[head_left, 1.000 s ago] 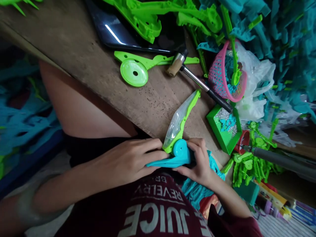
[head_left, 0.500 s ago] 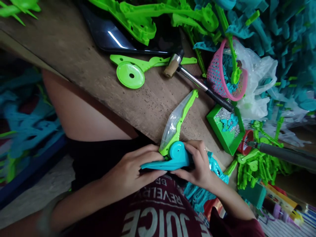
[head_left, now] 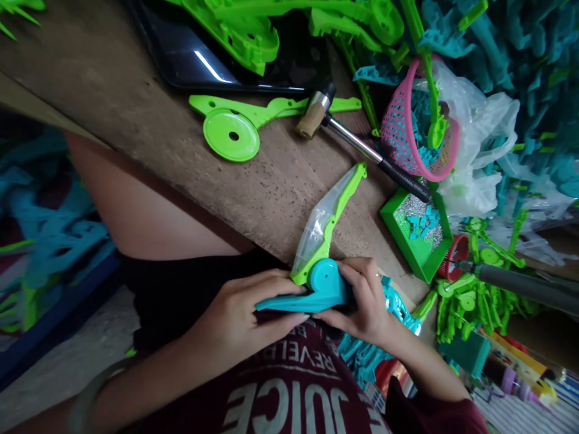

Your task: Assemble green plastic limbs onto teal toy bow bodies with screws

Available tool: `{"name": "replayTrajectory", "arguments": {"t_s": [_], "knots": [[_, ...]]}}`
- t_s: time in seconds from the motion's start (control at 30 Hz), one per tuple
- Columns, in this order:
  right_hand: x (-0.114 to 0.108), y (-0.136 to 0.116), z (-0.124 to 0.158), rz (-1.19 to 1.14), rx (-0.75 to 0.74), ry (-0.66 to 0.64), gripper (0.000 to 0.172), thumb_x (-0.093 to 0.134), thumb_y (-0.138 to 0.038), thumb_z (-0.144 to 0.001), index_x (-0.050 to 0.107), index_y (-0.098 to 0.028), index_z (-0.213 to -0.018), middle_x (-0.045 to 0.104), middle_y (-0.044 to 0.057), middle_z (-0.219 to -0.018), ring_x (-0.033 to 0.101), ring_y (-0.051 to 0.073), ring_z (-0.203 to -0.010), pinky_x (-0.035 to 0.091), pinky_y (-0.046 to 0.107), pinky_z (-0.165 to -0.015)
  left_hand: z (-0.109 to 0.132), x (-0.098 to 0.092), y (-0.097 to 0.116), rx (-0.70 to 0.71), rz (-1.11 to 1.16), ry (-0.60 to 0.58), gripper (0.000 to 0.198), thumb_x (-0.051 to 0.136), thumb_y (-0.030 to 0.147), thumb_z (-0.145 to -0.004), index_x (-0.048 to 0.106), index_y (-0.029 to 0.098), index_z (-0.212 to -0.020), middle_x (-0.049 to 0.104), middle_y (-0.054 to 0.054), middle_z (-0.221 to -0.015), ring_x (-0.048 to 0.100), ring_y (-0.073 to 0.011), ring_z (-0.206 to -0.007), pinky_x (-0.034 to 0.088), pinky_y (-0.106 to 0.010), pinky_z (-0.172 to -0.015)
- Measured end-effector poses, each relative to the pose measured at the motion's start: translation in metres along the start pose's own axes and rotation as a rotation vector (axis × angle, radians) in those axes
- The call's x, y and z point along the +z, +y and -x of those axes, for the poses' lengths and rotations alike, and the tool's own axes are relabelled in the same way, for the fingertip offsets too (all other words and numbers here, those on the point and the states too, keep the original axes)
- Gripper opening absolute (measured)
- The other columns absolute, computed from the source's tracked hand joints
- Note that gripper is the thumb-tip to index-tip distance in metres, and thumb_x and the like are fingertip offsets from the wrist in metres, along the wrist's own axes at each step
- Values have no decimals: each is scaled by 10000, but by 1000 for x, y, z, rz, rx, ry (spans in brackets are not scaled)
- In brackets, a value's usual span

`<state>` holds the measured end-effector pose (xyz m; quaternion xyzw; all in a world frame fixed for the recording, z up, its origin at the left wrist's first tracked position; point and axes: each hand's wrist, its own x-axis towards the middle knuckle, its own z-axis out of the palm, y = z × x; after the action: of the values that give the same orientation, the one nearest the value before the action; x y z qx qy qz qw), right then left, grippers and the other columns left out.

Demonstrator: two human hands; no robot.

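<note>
Hammer (head_left: 357,144) on bench (head_left: 136,108), between disc part (head_left: 233,126) and basket (head_left: 416,126).

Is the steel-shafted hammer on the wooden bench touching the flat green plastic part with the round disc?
Apart. In the head view, the hammer has its head beside the green disc part's thin arm, with a strip of bare wooden bench between them.

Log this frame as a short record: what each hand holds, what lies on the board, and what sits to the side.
left hand: grips the teal handle of a plastic toy
right hand: holds the toy at its round teal hub
toy's upper part: green arm with clear cover, pointing up over the board
wooden board: green disc piece, hammer
side: pink basket, green tray of small parts
</note>
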<state>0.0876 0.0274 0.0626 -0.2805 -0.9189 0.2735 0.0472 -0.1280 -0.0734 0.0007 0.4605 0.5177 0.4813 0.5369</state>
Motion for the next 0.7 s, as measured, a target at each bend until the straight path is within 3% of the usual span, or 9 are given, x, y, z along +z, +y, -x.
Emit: {"name": "replayTrajectory", "arguments": {"t_s": [0.17,0.33,0.4,0.5,0.6,0.7], "knots": [[-1,-2,-3,-7,11,-16,777,722,-497,-865,366,-185,-1481,578,161,-1152,586,306,-1044,579,481,-833,17,17,-7,-293,246,9,208,652,433,-875,630,257,-983,716,27,-786,681,-152,-637,542,-240,-526],[0,-3,-3,-4,-20,1,730,615,-566,-912,384,-138,-1458,560,172,-1159,564,307,-1051,568,491,-843,17,31,2,-411,326,101,346,624,450,-868,499,258,-1128,746,-37,-948,742,-207,-814,606,-307,-651],[1,-4,-3,0,-20,3,673,585,-529,-941,396,-131,-1449,562,167,-1152,566,297,-1042,567,477,-836,12,33,10,-468,426,119,386,671,449,-829,522,247,-1122,754,-47,-981,748,-224,-873,615,-326,-712],[6,-5,-2,21,-36,22,651,598,-503,-945,410,-120,-1436,567,162,-1142,573,284,-1026,572,454,-822,6,37,19,-564,483,141,350,726,469,-779,616,222,-1000,750,-17,-858,737,-218,-801,598,-302,-677],[7,-6,-5,26,-62,45,650,611,-495,-942,419,-96,-1418,578,171,-1141,573,281,-1031,575,441,-833,6,42,19,-568,422,228,323,750,494,-757,661,212,-887,716,10,-750,689,-182,-693,562,-266,-620],[-3,-6,-3,51,-74,17,645,626,-478,-938,426,-87,-1410,590,194,-1191,574,287,-1082,572,446,-871,9,48,13,-563,438,277,342,758,514,-772,680,212,-911,720,8,-773,673,-170,-711,555,-260,-657]]}}
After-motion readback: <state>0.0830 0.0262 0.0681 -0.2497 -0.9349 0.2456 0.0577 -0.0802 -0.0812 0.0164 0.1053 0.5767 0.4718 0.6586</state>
